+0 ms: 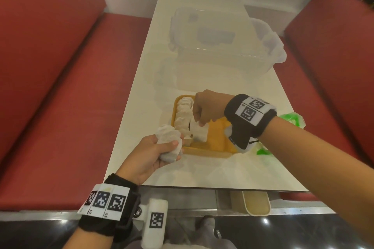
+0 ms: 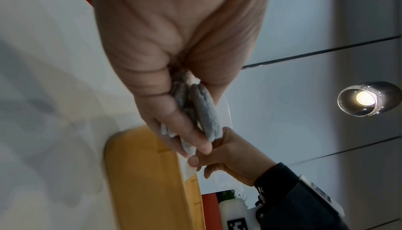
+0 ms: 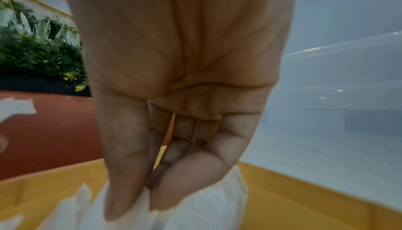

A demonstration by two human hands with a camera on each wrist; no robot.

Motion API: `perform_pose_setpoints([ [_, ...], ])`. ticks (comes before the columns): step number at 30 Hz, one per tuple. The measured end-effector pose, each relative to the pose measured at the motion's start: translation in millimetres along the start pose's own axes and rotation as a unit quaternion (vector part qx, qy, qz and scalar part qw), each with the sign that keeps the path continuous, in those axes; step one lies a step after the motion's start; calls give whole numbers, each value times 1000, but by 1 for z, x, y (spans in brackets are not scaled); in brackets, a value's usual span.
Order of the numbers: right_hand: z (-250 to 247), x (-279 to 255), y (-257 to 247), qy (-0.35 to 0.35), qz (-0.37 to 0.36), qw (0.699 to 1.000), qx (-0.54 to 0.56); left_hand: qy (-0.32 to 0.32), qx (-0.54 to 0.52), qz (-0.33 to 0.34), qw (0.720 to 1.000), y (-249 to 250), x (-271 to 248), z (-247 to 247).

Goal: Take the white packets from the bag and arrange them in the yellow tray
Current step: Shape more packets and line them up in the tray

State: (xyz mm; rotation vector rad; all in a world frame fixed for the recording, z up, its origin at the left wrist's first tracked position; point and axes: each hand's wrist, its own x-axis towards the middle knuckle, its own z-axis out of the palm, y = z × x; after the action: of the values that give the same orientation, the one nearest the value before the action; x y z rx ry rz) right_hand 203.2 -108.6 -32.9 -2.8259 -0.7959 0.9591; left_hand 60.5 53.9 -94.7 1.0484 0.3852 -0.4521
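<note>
The yellow tray (image 1: 214,137) lies on the white table, with a row of white packets (image 1: 183,115) standing along its left side. My right hand (image 1: 204,108) hovers over the tray and pinches one white packet (image 1: 199,132) by its top, its lower end down in the tray. In the right wrist view, thumb and fingers (image 3: 191,178) pinch that packet (image 3: 202,213) above the tray (image 3: 293,199). My left hand (image 1: 153,152) grips a bunch of white packets (image 1: 169,141) just left of the tray's near corner; the left wrist view shows these packets (image 2: 202,113) beside the tray (image 2: 143,173).
A clear plastic box (image 1: 218,46) with its lid stands farther along the table. A green and white plastic bag (image 1: 291,119) lies right of the tray, partly behind my right wrist. Red bench seats (image 1: 60,87) flank the table on both sides.
</note>
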Motion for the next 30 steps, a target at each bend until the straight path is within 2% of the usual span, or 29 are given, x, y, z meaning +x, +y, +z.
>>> perform_pose_setpoints([
  [4, 9, 10, 0, 1, 12, 1000, -21, 0, 5, -1, 1000, 0, 2, 1],
  [11, 15, 24, 9, 79, 11, 995, -58, 1, 7, -4, 1000, 0, 2, -1],
  [17, 13, -3, 12, 143, -29, 989, -9, 1, 9, -4, 1000, 0, 2, -1],
  [18, 15, -11, 10, 122, -37, 992, -18, 2, 11, -3, 1000, 0, 2, 0],
  [21, 31, -21, 3, -21, -41, 996, -72, 3, 15, -1, 1000, 0, 3, 1],
  [23, 41, -17, 0, -77, -40, 991, -102, 3, 17, -1, 1000, 0, 3, 2],
  [30, 46, 0, 4, -89, -33, 983, -157, 7, 30, 3, 1000, 0, 3, 2],
])
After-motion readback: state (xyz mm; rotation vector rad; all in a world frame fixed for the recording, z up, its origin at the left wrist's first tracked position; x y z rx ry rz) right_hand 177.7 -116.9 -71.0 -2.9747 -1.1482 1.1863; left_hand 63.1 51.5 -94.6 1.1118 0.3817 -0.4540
